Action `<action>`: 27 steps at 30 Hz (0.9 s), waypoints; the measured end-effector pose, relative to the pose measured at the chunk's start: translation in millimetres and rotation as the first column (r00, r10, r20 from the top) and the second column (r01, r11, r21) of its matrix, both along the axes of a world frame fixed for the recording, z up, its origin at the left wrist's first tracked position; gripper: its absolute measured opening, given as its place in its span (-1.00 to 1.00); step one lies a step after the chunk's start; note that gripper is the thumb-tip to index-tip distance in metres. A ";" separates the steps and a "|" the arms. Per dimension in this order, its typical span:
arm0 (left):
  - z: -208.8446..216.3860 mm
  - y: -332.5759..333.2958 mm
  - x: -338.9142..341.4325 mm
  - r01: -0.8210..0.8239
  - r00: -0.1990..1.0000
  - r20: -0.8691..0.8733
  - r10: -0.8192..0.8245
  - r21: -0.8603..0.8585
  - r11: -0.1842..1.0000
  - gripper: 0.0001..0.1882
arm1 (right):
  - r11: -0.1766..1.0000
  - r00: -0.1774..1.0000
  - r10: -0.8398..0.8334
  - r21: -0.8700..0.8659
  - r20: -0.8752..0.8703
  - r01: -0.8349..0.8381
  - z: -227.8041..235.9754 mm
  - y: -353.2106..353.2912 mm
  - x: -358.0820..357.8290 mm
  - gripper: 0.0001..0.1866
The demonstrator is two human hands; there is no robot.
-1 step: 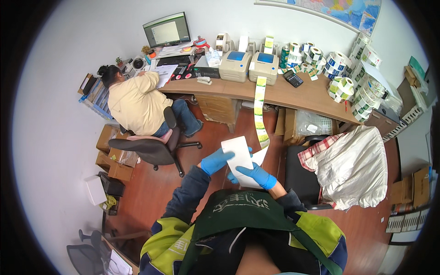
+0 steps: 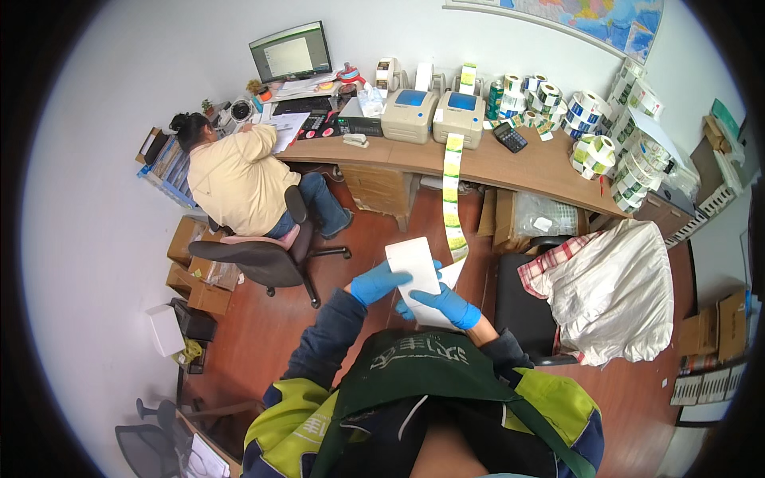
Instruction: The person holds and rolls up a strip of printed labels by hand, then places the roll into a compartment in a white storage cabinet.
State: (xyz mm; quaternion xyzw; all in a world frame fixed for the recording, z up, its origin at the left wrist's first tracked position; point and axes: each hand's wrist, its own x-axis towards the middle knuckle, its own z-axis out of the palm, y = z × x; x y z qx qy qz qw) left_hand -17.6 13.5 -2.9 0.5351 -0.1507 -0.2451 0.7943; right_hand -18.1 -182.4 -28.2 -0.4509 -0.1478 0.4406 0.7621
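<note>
My two blue-gloved hands hold a label strip [image 2: 416, 267], its plain white backing turned up toward me. From the left, my left hand [image 2: 379, 284] is closed on the strip's edge, its fingertips over the white face. My right hand [image 2: 448, 305] pinches the lower part, thumb on top and the other fingers mostly hidden beneath. Behind my hands a printed green-and-yellow label run [image 2: 452, 191] hangs from the right-hand label printer [image 2: 459, 119] and curves down to the white paper. Whether the paper I hold is several folded layers, I cannot tell.
Another label printer [image 2: 409, 115] stands beside the first on the desk [image 2: 382, 153]. Label rolls [image 2: 588, 111] are stacked at the right. A seated person [image 2: 239, 179] works at the left. An office chair [image 2: 522, 299] draped with a white cloth [image 2: 617, 295] stands to my right.
My left hand has shifted very slightly down along the strip. The hanging label run has moved a little; my right hand stays in place.
</note>
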 end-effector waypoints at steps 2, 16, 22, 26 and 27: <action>3.7 -4.7 -0.2 0.048 0.997 0.051 -0.052 0.090 0.995 -0.38 | 0.995 0.985 0.002 -0.101 0.171 0.016 3.5 2.4 3.8 -0.63; 15.7 -28.5 -11.4 -0.318 0.928 0.240 0.287 0.103 0.942 -0.62 | 0.701 0.697 -0.427 -0.276 0.576 0.658 -37.9 -48.2 2.4 -0.66; -19.8 -44.8 -24.0 -0.192 0.961 0.243 0.132 0.245 0.950 -0.66 | 0.968 0.838 0.056 0.236 -0.543 0.088 -14.3 -38.6 -11.0 -0.37; 1.4 -67.2 -47.1 -0.229 0.853 0.522 0.003 0.368 0.901 -0.66 | 0.889 0.569 0.112 0.338 -0.815 0.309 -34.8 -32.7 22.6 -0.51; -2.9 -65.9 -50.5 -0.167 0.896 0.443 -0.013 0.364 0.916 -0.67 | 0.888 0.560 0.066 0.304 -0.826 0.344 -31.1 -29.6 27.9 -0.52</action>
